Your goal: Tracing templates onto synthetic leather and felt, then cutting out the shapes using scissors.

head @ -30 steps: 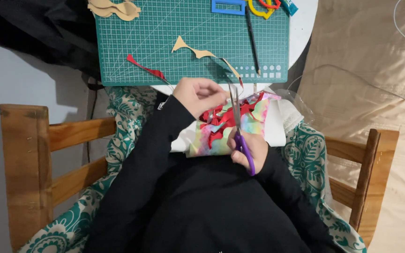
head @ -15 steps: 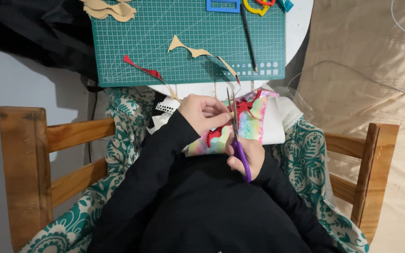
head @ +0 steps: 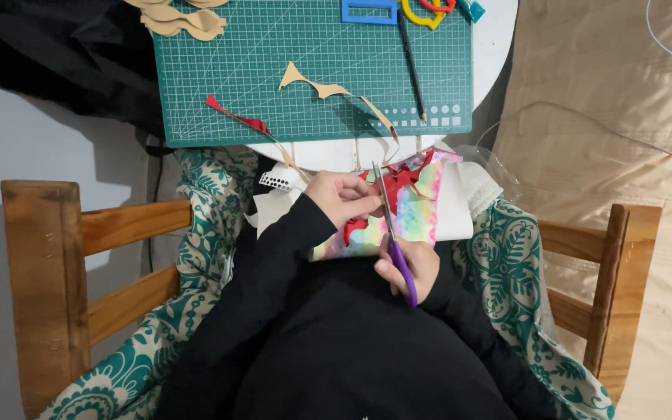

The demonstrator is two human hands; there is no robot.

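Note:
My left hand [head: 342,196] pinches a piece of red paper [head: 398,180] over a rainbow-coloured sheet [head: 418,211] that lies on my lap. My right hand [head: 410,268] grips purple-handled scissors [head: 393,233], whose blades point up and away from me along the red paper beside my left fingers. Both arms are in black sleeves. White sheets [head: 454,214] lie under the rainbow sheet.
A green cutting mat [head: 274,47] lies on a round white table [head: 491,47] ahead, with tan paper scraps [head: 328,87], a red scrap [head: 235,117], a black pencil [head: 411,62] and coloured stencils [head: 371,11]. Wooden chair arms [head: 44,288] flank me. A beige cushion [head: 608,93] is at right.
My left hand has drawn nearer to me and to the left along the paper. The scissors and the right hand have stayed nearly where they were, and the camera has tipped slightly.

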